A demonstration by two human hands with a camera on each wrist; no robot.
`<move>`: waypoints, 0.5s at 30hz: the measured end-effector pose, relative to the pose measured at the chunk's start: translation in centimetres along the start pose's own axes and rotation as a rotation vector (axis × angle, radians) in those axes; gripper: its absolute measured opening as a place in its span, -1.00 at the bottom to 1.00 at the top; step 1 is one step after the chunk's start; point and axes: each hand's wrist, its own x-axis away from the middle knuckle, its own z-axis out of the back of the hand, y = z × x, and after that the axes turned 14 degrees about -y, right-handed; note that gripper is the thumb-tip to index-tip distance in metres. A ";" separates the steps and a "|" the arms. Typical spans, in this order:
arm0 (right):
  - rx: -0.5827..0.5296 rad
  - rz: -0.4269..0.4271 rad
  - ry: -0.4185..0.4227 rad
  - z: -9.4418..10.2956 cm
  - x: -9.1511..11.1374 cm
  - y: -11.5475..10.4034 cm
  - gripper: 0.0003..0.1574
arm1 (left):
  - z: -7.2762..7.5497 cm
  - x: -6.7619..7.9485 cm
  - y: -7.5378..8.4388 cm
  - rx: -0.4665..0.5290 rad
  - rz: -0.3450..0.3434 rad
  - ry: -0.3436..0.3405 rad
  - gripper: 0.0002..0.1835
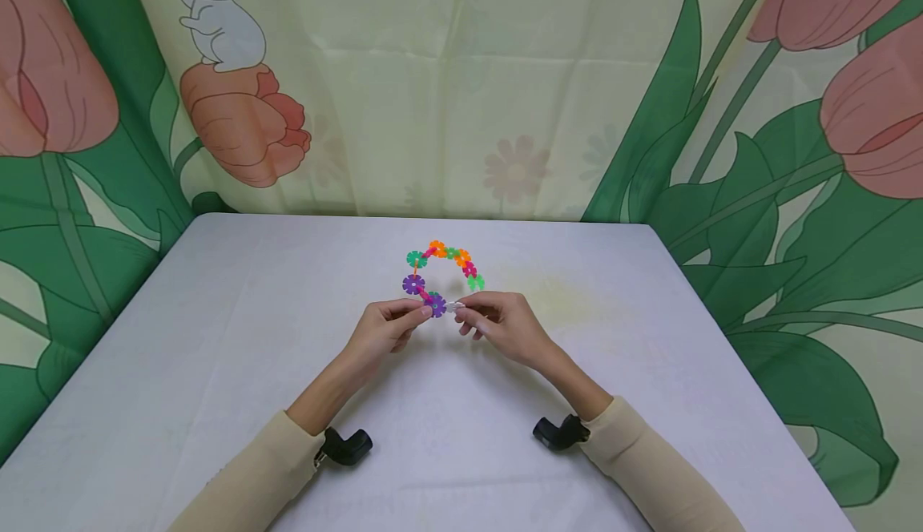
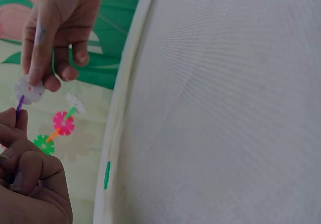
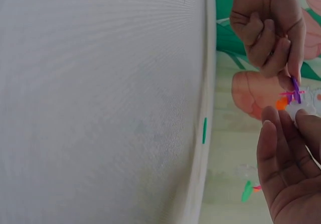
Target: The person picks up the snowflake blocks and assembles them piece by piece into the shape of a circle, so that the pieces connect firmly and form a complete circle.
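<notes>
A chain of interlocked notched plastic snowflake discs curves into a near ring in front of both hands, with orange, green, pink, purple and white pieces. My left hand [image 1: 385, 328] pinches a purple disc [image 1: 436, 304] at the near side of the chain. Opposite it, my right hand [image 1: 505, 325] pinches a white disc [image 2: 29, 91] between thumb and fingers. The purple disc's edge meets the white disc in the left wrist view; how deeply they interlock is hard to tell. Beyond the right fingers hang another white disc [image 2: 76, 103] and a pink disc [image 2: 63, 123].
A white-covered table [image 1: 216, 340] lies beneath the hands. Behind it hangs a printed curtain [image 1: 447, 115] with tulips and a white animal. Black wrist devices [image 1: 348, 446] sit at both sleeve cuffs. A thin green piece [image 3: 204, 130] shows near the table edge in both wrist views.
</notes>
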 end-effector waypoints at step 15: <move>0.061 0.016 0.032 -0.1 0.0 -0.1 -0.75 | -0.1 0.0 -0.1 -0.002 0.006 -0.005 -0.82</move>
